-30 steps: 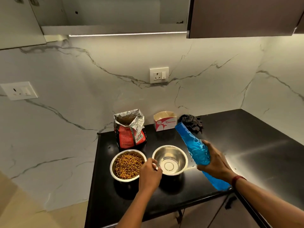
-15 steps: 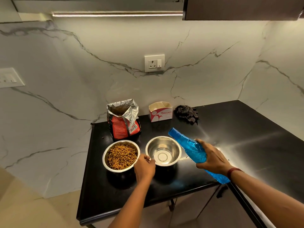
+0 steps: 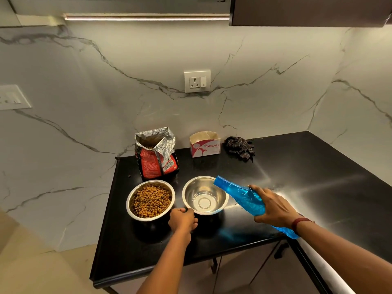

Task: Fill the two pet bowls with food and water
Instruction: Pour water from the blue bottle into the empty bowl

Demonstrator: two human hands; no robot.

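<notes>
Presently, the right hand (image 3: 275, 206) is wrapping its fingers (image 3: 257, 188) around the middle of the blue bottle (image 3: 244, 195), thumb low on the near side, and holding it clear of the counter. The bottle is tilting steeply, its neck pointing left and reaching over the right rim of the empty steel bowl (image 3: 204, 196); its base is sticking out behind the wrist, toward the counter's front edge. Whether any water is leaving the neck, I cannot tell; the bowl's inside is looking dry and bright.

The left hand (image 3: 182, 219) is curling closed at the near-left rim of that same bowl, fingers pinching the edge, knuckles facing the camera. The exact contact under the fingers is hidden.

Just beside it to the left, the second steel bowl (image 3: 150, 200) is sitting on the black countertop (image 3: 318, 177), heaped with brown kibble (image 3: 151, 201). The two bowls are standing close, rims near but not clearly touching.

Behind the kibble bowl, the red food bag (image 3: 157, 155) is standing upright with its foil top open and crumpled. Further right along the marble wall (image 3: 84, 102), a small open carton marked ORIGAMI (image 3: 204, 145) is sitting, and beside that a dark crumpled cloth (image 3: 240, 147). A wall socket (image 3: 197, 81) is sitting above the carton.
</notes>
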